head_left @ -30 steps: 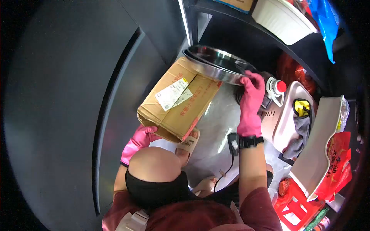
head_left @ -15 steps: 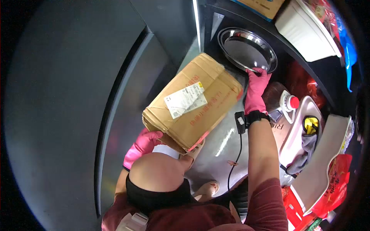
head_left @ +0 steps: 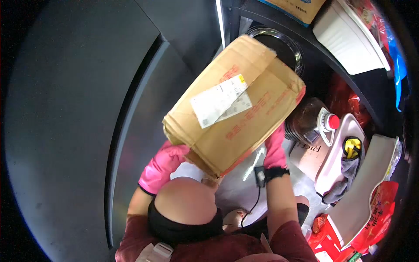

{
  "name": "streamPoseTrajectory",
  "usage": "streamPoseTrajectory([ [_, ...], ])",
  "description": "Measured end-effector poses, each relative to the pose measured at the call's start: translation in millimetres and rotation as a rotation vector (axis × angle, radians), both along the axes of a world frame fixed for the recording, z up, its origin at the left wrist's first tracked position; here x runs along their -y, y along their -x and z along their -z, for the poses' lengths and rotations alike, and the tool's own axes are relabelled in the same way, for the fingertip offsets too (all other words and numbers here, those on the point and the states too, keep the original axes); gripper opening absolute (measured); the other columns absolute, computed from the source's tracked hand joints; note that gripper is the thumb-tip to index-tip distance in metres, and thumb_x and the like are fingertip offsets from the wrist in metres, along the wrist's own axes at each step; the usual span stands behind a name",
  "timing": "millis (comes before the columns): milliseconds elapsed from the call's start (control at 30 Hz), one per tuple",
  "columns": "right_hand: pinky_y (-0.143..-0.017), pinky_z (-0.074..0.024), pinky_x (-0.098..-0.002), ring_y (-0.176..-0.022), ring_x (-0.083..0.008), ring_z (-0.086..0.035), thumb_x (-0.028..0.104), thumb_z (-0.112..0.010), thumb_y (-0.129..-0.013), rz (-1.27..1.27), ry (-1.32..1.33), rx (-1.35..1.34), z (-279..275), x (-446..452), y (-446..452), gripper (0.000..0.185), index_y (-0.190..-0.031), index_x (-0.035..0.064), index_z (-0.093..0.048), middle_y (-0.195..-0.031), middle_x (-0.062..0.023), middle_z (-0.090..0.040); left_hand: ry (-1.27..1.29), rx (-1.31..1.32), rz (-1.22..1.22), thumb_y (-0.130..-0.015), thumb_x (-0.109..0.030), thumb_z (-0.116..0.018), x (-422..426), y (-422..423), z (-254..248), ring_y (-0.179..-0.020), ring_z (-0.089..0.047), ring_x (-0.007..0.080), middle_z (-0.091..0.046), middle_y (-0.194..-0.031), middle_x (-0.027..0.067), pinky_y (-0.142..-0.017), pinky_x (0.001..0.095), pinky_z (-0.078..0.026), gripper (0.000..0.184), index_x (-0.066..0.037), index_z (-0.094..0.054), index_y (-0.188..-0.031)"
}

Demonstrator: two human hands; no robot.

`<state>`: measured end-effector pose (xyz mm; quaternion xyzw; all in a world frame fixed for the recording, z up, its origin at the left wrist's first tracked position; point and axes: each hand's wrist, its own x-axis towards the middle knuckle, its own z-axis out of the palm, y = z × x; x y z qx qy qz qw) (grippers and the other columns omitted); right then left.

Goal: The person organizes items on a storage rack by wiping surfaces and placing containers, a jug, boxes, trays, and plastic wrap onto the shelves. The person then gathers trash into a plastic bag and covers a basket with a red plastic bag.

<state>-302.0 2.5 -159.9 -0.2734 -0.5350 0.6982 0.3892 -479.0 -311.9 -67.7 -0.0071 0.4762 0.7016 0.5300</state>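
A worn cardboard box point(head_left: 262, 72) with red print and a white shipping label point(head_left: 218, 100) is held tilted in front of me. My left hand point(head_left: 163, 166), in a pink glove, grips its near left corner, the fingertips partly tucked beneath. At the box's right side is my right hand point(head_left: 276, 150), also gloved in pink; its fingers disappear under the cardboard. Behind the box's far end, a shiny round metal tray point(head_left: 298, 54) is partly covered from view.
To the right stand a large jug point(head_left: 310, 120) with a red cap, a pale tray point(head_left: 345, 126) with a grey cloth point(head_left: 349, 168), and a white curved container point(head_left: 364, 187) near red packets point(head_left: 379, 214). A white bin point(head_left: 349, 39) is on the shelf. A dark panel point(head_left: 65, 131) flanks my left.
My right hand has left the metal tray's rim and come back to the box's right side. The box has risen and shifted up and right, now overlapping the tray.
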Motion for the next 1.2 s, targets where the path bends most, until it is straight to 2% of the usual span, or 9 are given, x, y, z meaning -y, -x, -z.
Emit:
streamPoseTrajectory([
  [33,-0.108,-0.0391,-0.0351,-0.129,-0.0228,-0.046,0.036,-0.043,-0.104,0.028,0.145,0.026,125,4,-42,0.055,-0.149,0.0052,-0.033,-0.146,-0.0104,-0.044,-0.034,0.047,0.021,-0.084,0.001,-0.057,4,6,9,-0.093,-0.066,0.0224,-0.066,-0.108,0.0126,-0.074,0.0290,-0.057,0.044,0.003,-0.053,-0.128],
  [233,-0.111,-0.0347,-0.0344,-0.134,-0.0211,-0.040,0.035,-0.044,-0.104,0.180,0.249,-0.150,-19,79,-5,0.058,-0.152,0.0070,-0.028,-0.150,-0.0089,-0.037,-0.121,0.069,0.136,-0.089,-0.006,-0.058,-74,-3,-45,-0.107,-0.066,0.0277,-0.063,-0.122,0.0168,-0.092,0.0403,-0.057,0.046,0.003,-0.048,-0.133],
  [333,-0.111,-0.0332,-0.0338,-0.134,-0.0210,-0.040,0.038,-0.046,-0.103,0.047,-0.007,-0.081,-34,39,-10,0.060,-0.154,0.0106,-0.026,-0.150,-0.0070,-0.036,-0.281,0.082,0.234,-0.091,-0.008,-0.058,-117,-3,-71,-0.118,-0.060,0.0308,-0.057,-0.133,0.0195,-0.100,0.0445,-0.053,0.051,0.005,-0.043,-0.137],
  [467,-0.112,-0.0318,-0.0348,-0.136,-0.0219,-0.038,0.038,-0.042,-0.105,0.190,0.154,-0.068,-65,32,-14,0.057,-0.152,0.0083,-0.029,-0.151,-0.0112,-0.036,-0.316,0.058,0.129,-0.091,-0.007,-0.057,-186,-8,-77,-0.118,-0.057,0.0399,-0.057,-0.127,0.0246,-0.103,0.0486,-0.050,0.043,0.008,-0.045,-0.129],
  [667,-0.100,-0.0440,-0.0308,-0.115,-0.0171,-0.056,0.016,-0.063,-0.096,-0.187,0.078,0.372,-97,100,-126,0.047,-0.139,0.0063,-0.050,-0.127,-0.0090,-0.058,-0.290,0.133,-0.067,-0.090,-0.003,-0.055,-315,-19,-66,-0.117,-0.056,0.0418,-0.054,-0.126,0.0291,-0.103,0.0465,-0.051,0.035,0.007,-0.048,-0.122],
  [800,-0.092,-0.0483,-0.0305,-0.103,-0.0163,-0.061,0.015,-0.066,-0.093,-0.336,-0.036,0.574,-170,97,-232,0.044,-0.135,0.0070,-0.056,-0.112,-0.0123,-0.066,-0.172,0.316,-0.020,-0.088,-0.032,-0.073,-373,-9,-30,-0.115,-0.057,0.0384,-0.055,-0.123,0.0247,-0.101,0.0484,-0.052,0.058,0.005,-0.048,-0.125],
  [867,-0.089,-0.0501,-0.0303,-0.100,-0.0167,-0.063,0.014,-0.069,-0.090,-0.106,-0.057,0.642,-210,105,-296,0.044,-0.133,0.0079,-0.058,-0.109,-0.0131,-0.067,-0.183,-0.038,-0.005,-0.081,-0.048,-0.077,-379,-31,-39,-0.110,-0.060,0.0357,-0.057,-0.122,0.0237,-0.097,0.0472,-0.054,0.073,0.001,-0.049,-0.126],
  [1033,-0.091,-0.0508,-0.0317,-0.101,-0.0188,-0.064,0.019,-0.061,-0.096,0.596,0.160,0.803,-234,134,-475,0.035,-0.127,0.0027,-0.060,-0.111,-0.0098,-0.066,0.358,-0.166,0.509,-0.084,-0.044,-0.075,-349,-77,-126,-0.101,-0.065,0.0283,-0.063,-0.114,0.0150,-0.091,0.0435,-0.056,0.060,-0.009,-0.055,-0.128],
  [1200,-0.106,-0.0421,-0.0370,-0.126,-0.0228,-0.050,0.046,-0.052,-0.099,1.025,-0.033,0.186,-236,120,-545,0.068,-0.146,0.0012,-0.035,-0.139,-0.0124,-0.048,-0.306,-0.594,1.198,-0.089,-0.021,-0.069,-299,-266,-281,-0.115,-0.059,0.0216,-0.055,-0.132,0.0143,-0.097,0.0355,-0.049,0.066,-0.008,-0.040,-0.146],
])
